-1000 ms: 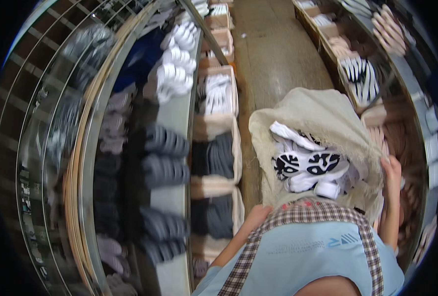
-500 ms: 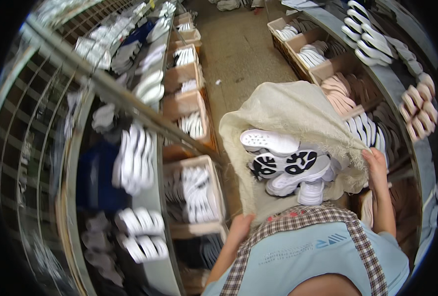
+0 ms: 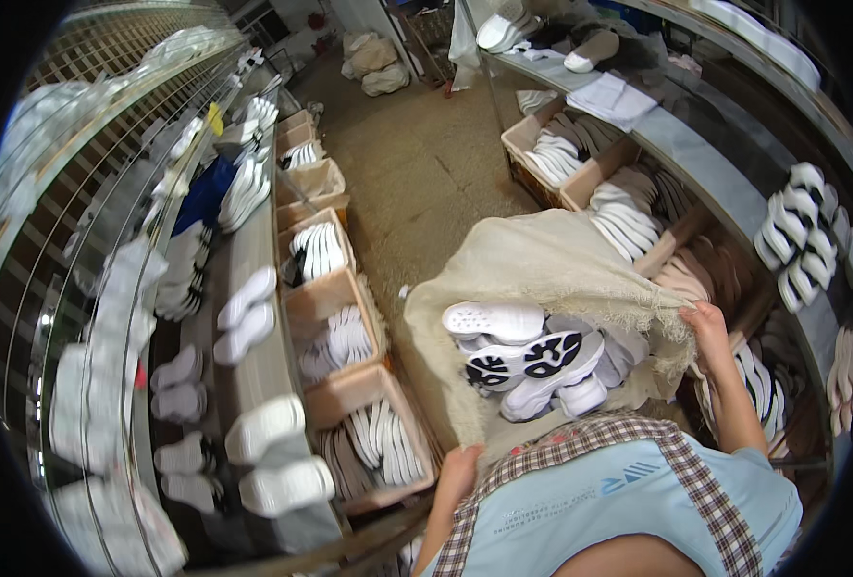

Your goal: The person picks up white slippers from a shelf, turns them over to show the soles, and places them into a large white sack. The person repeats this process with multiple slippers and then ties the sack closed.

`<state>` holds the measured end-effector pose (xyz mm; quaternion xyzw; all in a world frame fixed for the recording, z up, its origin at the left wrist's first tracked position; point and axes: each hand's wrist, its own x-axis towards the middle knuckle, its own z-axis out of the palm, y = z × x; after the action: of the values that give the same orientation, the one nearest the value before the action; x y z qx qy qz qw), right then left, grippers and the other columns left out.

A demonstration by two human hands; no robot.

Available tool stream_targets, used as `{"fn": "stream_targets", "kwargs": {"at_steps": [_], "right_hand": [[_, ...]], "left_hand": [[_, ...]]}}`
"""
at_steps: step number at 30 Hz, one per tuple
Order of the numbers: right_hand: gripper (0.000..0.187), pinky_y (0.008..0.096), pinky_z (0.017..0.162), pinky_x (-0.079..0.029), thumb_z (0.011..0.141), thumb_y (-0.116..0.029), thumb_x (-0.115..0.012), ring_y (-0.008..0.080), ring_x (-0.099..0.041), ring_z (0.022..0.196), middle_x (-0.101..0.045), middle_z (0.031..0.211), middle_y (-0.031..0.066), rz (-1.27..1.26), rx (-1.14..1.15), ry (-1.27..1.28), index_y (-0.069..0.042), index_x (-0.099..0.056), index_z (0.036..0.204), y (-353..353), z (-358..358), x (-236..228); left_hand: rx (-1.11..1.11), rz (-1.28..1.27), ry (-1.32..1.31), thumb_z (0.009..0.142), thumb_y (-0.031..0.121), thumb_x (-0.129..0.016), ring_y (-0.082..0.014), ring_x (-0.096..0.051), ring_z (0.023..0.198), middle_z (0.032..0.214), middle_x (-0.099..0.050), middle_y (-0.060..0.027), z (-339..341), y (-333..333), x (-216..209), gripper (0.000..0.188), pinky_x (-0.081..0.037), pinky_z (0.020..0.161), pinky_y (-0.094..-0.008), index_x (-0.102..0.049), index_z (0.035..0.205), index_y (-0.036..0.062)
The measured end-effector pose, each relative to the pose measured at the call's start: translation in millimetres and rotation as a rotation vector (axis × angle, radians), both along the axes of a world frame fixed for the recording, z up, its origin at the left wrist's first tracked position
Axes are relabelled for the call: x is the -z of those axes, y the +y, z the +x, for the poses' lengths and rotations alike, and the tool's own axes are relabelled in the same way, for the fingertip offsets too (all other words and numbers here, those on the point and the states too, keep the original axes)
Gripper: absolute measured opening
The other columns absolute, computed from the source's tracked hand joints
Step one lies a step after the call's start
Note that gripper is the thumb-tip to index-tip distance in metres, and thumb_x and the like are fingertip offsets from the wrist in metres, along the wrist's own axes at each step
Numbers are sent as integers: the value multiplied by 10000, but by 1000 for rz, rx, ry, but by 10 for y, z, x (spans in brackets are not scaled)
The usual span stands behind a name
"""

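Between my hands a cream woven sack (image 3: 532, 255) hangs with its mouth spread wide in front of my apron. Inside lie several white shoe soles (image 3: 496, 322), and a white sole with black patches (image 3: 551, 358) faces up among them. My right hand (image 3: 713, 335) is closed on the sack's frayed rim at the right. At the near left, my left hand (image 3: 459, 471) grips the rim too, fingers partly hidden by the cloth. How deep the sack is filled does not show.
On the left, a shelf (image 3: 287, 409) bears pairs of soles, with lined crates (image 3: 412, 495) of soles below. The right side has a grey shelf (image 3: 681, 144) and more crates (image 3: 518, 144). A floor aisle (image 3: 388, 163) runs ahead towards piled sacks (image 3: 376, 65).
The view has shifted forward along the aisle, bringing the piled sacks at the far end further into sight. Both hands still hold the sack by its rim.
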<state>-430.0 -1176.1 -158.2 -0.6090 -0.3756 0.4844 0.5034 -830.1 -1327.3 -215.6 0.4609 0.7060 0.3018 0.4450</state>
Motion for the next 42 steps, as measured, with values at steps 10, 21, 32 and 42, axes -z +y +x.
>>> {"fn": "stream_targets", "kwargs": {"at_steps": [10,21,32,42], "right_hand": [[131,217,570,-375,830,-103,-568,53,-480,611,-577,694,-20,72,-127,40,-18,-592,733,3609,-1282,98],[103,221,537,-343,801,-80,-563,51,-438,583,-534,649,-43,6,-191,-30,-32,-584,713,7365,-3148,246],[106,227,578,-399,812,-87,-564,66,-505,608,-597,707,-2,26,78,56,-22,-588,731,10646,-4269,-20],[83,220,513,-343,767,-74,-565,55,-438,556,-544,642,-29,-44,-38,-19,-28,-580,700,14322,-5477,333]], "left_hand": [[-99,-156,-128,858,199,-506,-171,-576,783,903,-645,-118,-1233,3511,-169,316,-434,713,-277,-609,976,-76],[-49,-478,23,862,278,-492,-190,-571,853,894,-651,-139,-2921,7147,148,382,-417,768,-293,-589,964,-77],[-171,-236,-352,854,198,-522,-159,-547,733,859,-635,-107,-4490,11269,-191,316,-432,672,-284,-615,948,-88],[-77,7,-213,859,263,-527,-141,-476,532,640,-553,-62,-5474,14449,184,326,-378,503,-320,-607,863,-53]]}}
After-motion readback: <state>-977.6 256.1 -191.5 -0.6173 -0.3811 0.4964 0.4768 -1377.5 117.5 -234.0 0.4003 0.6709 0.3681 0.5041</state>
